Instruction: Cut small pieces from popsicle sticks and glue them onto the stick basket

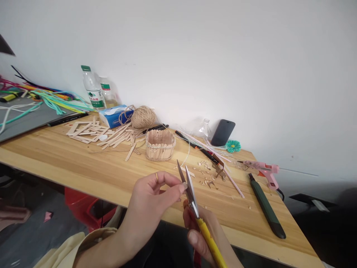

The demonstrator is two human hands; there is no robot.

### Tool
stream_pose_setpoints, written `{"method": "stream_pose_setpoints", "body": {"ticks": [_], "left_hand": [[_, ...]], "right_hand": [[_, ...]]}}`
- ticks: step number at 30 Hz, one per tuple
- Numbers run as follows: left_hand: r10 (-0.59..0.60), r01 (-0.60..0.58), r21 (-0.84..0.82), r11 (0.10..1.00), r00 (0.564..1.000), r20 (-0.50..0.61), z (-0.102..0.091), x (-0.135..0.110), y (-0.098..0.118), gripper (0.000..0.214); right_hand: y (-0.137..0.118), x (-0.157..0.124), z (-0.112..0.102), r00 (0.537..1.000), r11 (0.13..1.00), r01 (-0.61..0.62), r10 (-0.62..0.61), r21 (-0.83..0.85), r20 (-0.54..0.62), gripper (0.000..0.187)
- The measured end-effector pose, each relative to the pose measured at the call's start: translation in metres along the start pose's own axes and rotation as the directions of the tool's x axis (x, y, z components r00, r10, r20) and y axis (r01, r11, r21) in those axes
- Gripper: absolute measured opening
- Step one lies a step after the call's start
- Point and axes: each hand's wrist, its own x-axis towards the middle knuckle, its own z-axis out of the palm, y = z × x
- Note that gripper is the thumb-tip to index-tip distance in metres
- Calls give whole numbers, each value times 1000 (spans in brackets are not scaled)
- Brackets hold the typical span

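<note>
My right hand grips a pair of scissors by yellow handles, the blades pointing up and slightly apart. Close against the blades, my left hand pinches thumb and forefinger together; whatever lies between them is too small to make out. A ring is on one finger of that hand. Just beyond the hands stands a small basket made of wooden craft sticks, with a cord round its outside. Wood chips lie scattered to the right of the scissors.
Loose craft sticks, a twine ball, a blue tissue pack and a water bottle sit at the back left. On the right are a green cutter-like tool, a pink glue gun, a phone and a teal flower.
</note>
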Motion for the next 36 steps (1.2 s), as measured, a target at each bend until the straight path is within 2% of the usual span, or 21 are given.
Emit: {"method": "stream_pose_setpoints", "body": {"ticks": [6,12,17,25,32,36], "left_hand": [[4,-4,2,1000,1000,-14,-4,1,4,8],[-70,72,-67,995,997,22,-6,2,9,6],[-47,50,-77,996,998,37,-6,3,8,8],[14,-14,9,1000,1000,17,-6,2,5,6],[-46,47,-58,997,999,18,-3,4,6,9],[-51,50,-28,998,999,-4,-2,3,5,10]], "right_hand": [[2,-1,-5,999,999,-27,28,-20,41,62],[10,-6,-13,994,994,-104,102,37,45,67],[14,-7,-12,999,998,-37,36,44,31,62],[24,-6,-2,999,997,20,-17,73,-38,61],[22,-3,2,997,997,66,-65,36,-46,59],[18,-3,2,994,995,96,-96,-6,-52,58]]}}
